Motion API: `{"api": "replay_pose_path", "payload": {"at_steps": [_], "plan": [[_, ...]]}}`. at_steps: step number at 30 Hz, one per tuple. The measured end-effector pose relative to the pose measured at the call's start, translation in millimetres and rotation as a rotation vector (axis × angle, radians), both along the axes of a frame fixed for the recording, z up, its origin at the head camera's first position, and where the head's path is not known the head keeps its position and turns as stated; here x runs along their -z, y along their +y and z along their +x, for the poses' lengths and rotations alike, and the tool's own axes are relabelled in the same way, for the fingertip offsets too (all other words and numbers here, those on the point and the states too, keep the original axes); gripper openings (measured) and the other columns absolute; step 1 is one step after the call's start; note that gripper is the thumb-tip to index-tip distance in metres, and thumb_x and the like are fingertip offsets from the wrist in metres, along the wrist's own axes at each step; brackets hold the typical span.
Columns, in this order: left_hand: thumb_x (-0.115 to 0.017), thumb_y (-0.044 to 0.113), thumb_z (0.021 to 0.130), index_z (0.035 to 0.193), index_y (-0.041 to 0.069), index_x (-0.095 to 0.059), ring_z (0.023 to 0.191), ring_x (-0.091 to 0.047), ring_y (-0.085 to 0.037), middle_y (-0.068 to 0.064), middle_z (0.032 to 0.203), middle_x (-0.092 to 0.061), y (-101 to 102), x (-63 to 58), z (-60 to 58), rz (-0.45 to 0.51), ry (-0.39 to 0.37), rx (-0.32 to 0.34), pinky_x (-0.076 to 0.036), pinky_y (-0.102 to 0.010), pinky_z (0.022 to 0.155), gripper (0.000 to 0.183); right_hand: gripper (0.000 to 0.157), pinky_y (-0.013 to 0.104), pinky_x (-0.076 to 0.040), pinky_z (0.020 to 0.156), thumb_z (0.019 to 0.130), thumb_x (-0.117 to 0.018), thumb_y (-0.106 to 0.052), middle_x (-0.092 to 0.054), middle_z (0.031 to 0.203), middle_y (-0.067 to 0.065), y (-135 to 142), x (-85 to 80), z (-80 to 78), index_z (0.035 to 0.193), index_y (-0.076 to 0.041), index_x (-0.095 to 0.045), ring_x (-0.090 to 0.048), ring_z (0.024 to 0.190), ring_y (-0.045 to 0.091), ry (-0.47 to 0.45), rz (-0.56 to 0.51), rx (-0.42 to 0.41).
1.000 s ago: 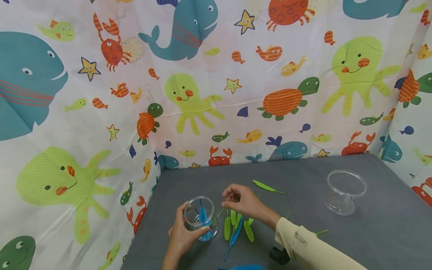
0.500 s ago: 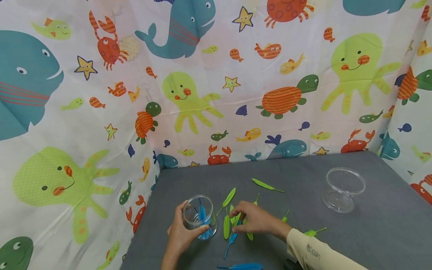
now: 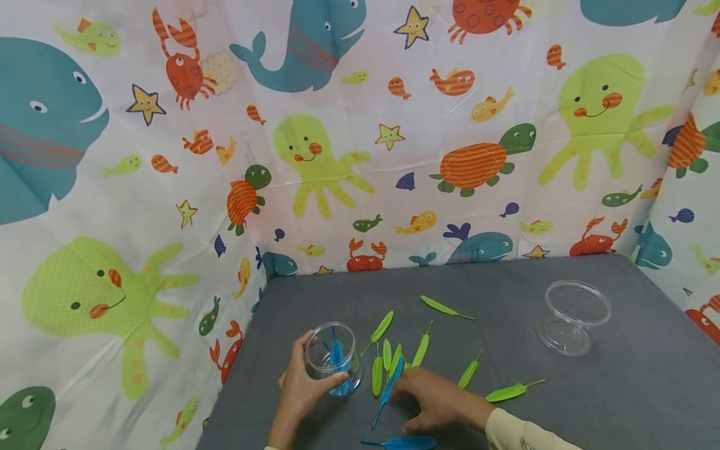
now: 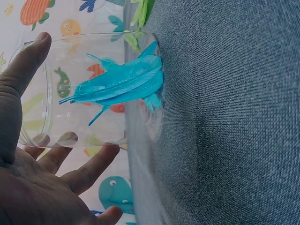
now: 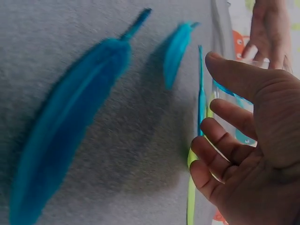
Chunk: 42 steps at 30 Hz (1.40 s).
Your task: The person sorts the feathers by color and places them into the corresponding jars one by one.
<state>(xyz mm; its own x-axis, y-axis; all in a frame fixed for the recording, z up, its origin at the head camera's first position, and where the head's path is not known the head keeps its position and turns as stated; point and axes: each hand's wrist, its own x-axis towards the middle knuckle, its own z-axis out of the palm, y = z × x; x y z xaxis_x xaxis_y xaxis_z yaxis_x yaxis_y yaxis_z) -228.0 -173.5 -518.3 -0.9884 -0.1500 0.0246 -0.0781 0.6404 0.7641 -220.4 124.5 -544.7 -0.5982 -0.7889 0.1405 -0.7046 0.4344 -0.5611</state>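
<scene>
As we take the clear jar [image 3: 354,370] for our reference, we list it first: upright on the grey cloth [image 3: 489,290], mouth uppermost. Inside it we record several blue feathers [image 4: 122,84], bunched, quill ends toward the mouth. Left hand [image 3: 302,385]: grasping the jar, thumb on one side and fingers round the other. Right hand [image 3: 430,395]: right of the jar and slightly to its near side, released, fingers loosely bent and thumb apart, low over the cloth. Between this hand and the jar we enter one loose blue feather [image 3: 390,387], slanting beside green ones. A second blue feather [image 3: 409,443] lies right of the jar, on its near side; a third blue feather [image 5: 70,136], large in the right wrist view, rests on the cloth, its exact place from the jar we cannot tell. Green feathers [image 3: 377,375]: we count at least eight, scattered right of the jar, some near it, others well apart. Footed glass dish [image 3: 564,340]: well to the right of the jar. Printed curtain [image 3: 337,106]: hung behind the jar, with sea creatures.
</scene>
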Motion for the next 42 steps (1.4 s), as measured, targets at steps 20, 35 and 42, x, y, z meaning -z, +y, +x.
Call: {"api": "replay_pose_path", "payload": {"at_steps": [20, 35, 42], "plan": [[-0.097, 0.047, 0.062, 0.151, 0.028, -0.036, 0.128, -0.055, -0.041, -0.01, 0.152, -0.053, 0, 2.3, -2.3, 0.002, -0.015, -0.009, -0.021, -0.066, 0.104, 0.109, 0.033, 0.019, -0.045, 0.059, 0.083, -0.082, -0.02, -0.057, 0.078, -0.017, -16, -11.1, 32.7, 0.113, -0.022, -0.07, -0.05, 0.065, -0.005, -0.249, 0.128, 0.107], [-0.096, 0.048, 0.063, 0.151, 0.028, -0.035, 0.129, -0.054, -0.04, -0.009, 0.151, -0.053, -1, 2.0, -1.5, -0.007, -0.011, -0.013, -0.021, -0.069, 0.105, 0.109, 0.018, 0.022, -0.049, 0.055, 0.094, -0.07, -0.014, -0.062, 0.077, -0.018, -13, -12.5, 33.7, 0.112, -0.019, -0.072, -0.054, 0.063, -0.007, -0.401, 0.037, -0.006], [-0.096, 0.046, 0.063, 0.152, 0.028, -0.035, 0.128, -0.055, -0.041, -0.009, 0.151, -0.054, -1, 1.6, -0.9, -0.003, 0.003, 0.002, -0.021, -0.068, 0.104, 0.109, 0.015, 0.015, -0.047, 0.06, 0.095, -0.07, -0.011, -0.062, 0.077, -0.007, -9, -24.7, 31.0, 0.108, -0.017, -0.073, -0.048, 0.066, -0.01, -0.37, -0.148, -0.065]]}}
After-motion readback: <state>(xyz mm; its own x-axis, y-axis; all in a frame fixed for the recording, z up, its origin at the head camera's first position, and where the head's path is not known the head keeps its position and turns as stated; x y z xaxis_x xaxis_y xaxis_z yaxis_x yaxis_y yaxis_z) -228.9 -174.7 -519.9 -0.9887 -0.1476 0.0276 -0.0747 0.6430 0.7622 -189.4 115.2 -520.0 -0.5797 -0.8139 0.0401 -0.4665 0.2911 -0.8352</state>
